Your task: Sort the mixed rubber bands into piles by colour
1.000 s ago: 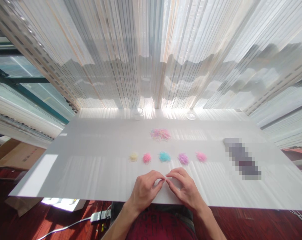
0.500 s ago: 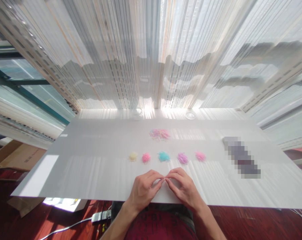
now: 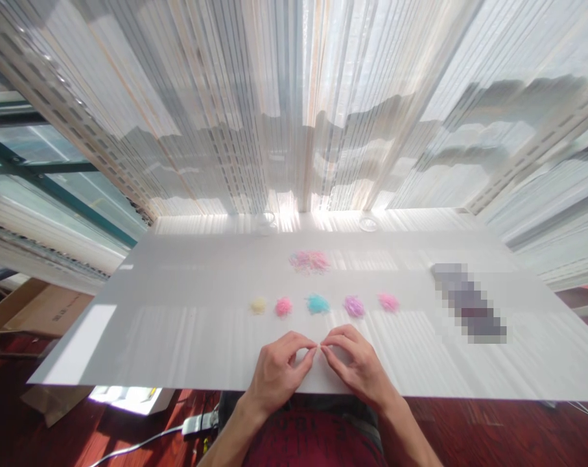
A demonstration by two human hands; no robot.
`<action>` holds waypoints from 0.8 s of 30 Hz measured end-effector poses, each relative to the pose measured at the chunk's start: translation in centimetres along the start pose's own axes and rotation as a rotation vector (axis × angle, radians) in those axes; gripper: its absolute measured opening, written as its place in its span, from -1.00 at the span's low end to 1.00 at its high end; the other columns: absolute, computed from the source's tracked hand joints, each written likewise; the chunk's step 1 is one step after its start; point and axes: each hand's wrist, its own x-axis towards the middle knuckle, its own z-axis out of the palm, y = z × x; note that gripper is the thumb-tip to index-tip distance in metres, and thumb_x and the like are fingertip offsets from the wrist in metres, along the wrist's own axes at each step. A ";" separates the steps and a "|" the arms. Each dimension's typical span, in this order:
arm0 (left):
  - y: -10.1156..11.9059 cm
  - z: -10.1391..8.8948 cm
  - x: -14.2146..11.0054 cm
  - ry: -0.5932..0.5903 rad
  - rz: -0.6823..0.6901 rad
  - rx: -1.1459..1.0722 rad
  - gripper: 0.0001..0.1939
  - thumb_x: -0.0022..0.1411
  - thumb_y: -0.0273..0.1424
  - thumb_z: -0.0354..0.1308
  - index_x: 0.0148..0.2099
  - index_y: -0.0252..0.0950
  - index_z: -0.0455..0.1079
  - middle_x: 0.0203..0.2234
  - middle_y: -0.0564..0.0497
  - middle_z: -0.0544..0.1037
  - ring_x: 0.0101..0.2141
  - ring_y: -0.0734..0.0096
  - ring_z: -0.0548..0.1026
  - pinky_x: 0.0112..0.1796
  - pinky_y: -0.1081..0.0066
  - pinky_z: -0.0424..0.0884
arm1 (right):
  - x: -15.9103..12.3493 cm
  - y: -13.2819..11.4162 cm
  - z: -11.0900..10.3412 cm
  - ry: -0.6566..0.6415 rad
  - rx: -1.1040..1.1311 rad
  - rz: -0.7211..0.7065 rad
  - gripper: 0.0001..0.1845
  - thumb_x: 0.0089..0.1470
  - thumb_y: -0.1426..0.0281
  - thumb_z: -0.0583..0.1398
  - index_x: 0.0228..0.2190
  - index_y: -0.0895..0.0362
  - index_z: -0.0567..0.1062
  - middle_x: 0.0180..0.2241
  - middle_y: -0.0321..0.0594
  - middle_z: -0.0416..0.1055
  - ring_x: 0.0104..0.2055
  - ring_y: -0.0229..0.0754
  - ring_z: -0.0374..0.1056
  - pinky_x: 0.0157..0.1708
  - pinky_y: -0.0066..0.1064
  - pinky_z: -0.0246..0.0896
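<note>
My left hand (image 3: 281,366) and my right hand (image 3: 354,363) are close together over the near edge of the white table (image 3: 187,350). Thumb and forefinger are pinched on each, the fingertips nearly meeting. Whatever lies between them is too small to name. Just beyond is a row of small piles of tiny pieces: pale yellow (image 3: 258,305), bright pink (image 3: 283,307), turquoise (image 3: 317,303), purple (image 3: 354,306) and light pink (image 3: 388,302). Behind the row lies a larger mixed pile (image 3: 310,261), mostly pink.
Two clear round dishes, a left one (image 3: 267,220) and a right one (image 3: 368,224), stand at the table's far edge before a striped curtain (image 3: 284,104). A blurred-out dark object (image 3: 469,303) lies at the right. Below left are a cardboard box (image 3: 41,311) and a power strip (image 3: 199,423).
The fingertips of my two hands have drawn slightly apart, the left moving a little to the left. The piles look the same; the whole view has shifted slightly.
</note>
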 end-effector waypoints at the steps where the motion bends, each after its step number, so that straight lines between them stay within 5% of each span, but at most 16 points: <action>1: 0.0 0.0 0.0 0.001 -0.007 -0.001 -0.87 0.41 -0.39 0.19 -0.16 -0.21 0.58 -0.35 0.03 0.64 -0.54 0.53 0.36 -0.47 0.52 0.37 | 0.0 -0.1 0.0 -0.001 0.000 -0.002 -0.89 0.33 0.43 0.21 -0.21 0.04 0.57 -0.25 -0.15 0.49 -0.19 -0.09 0.48 -0.19 -0.27 0.48; 7: -0.8 -1.5 -0.4 0.034 -0.058 0.010 -0.85 0.39 -0.37 0.18 -0.18 -0.23 0.60 -0.32 0.01 0.66 -0.49 0.51 0.44 -0.46 0.54 0.40 | 0.1 -0.2 -0.1 0.012 0.005 0.003 -0.90 0.32 0.43 0.21 -0.23 0.05 0.56 -0.26 -0.16 0.48 -0.20 -0.10 0.49 -0.20 -0.28 0.48; 13: -3.7 -8.2 0.1 0.156 -0.139 0.283 -0.75 0.39 -0.21 0.16 -0.19 -0.18 0.63 -0.30 0.03 0.71 -0.53 0.48 0.45 -0.36 0.47 0.48 | 0.1 -0.2 0.0 0.018 0.020 0.005 -0.88 0.33 0.44 0.19 -0.25 0.06 0.55 -0.27 -0.16 0.49 -0.21 -0.11 0.48 -0.21 -0.27 0.47; 17: -5.5 -11.6 1.1 0.123 -0.223 0.508 -0.67 0.40 -0.14 0.07 -0.17 -0.13 0.64 -0.24 0.05 0.73 -0.48 0.40 0.53 -0.32 0.42 0.49 | 0.2 -0.2 0.0 0.029 0.016 0.012 -0.86 0.34 0.41 0.17 -0.26 0.05 0.55 -0.27 -0.15 0.49 -0.21 -0.10 0.48 -0.20 -0.26 0.48; 24: -6.2 -11.7 2.5 -0.009 -0.260 0.576 -0.71 0.39 -0.21 0.08 -0.12 -0.07 0.64 -0.17 0.11 0.73 -0.31 0.32 0.64 -0.24 0.42 0.50 | 0.1 -0.3 0.0 0.040 0.015 0.017 -0.85 0.34 0.42 0.17 -0.26 0.05 0.55 -0.28 -0.15 0.49 -0.21 -0.10 0.48 -0.20 -0.28 0.47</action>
